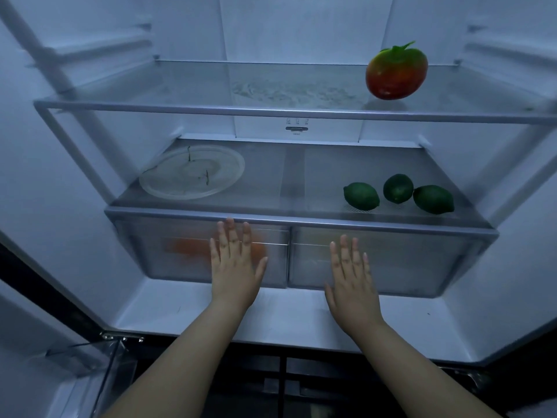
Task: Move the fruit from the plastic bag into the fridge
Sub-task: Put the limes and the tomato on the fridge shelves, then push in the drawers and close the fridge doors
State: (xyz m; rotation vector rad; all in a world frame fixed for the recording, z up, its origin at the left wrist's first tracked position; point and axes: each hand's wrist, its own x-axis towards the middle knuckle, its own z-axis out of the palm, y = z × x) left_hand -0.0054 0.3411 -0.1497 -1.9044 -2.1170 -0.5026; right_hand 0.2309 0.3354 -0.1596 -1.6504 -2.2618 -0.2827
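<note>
Head: flat hands (236, 268) (352, 274) against drawer fronts (422, 260)

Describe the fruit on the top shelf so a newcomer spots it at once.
In the open fridge, find the upper glass shelf, right side. One large fruit sits alone: red-orange with a green top, unlike the three all-green limes one shelf below.

My left hand (235, 260) lies flat, fingers straight, against the left drawer (168, 267); my right hand (352, 267) does likewise on the right drawer (422, 260). Orange fruit (188, 248) shows blurred through the left front. On the shelf (301, 176) above are three limes (398, 188) and a clear plate (193, 173). A mango (396, 73) sits on the top shelf (211, 86).
</note>
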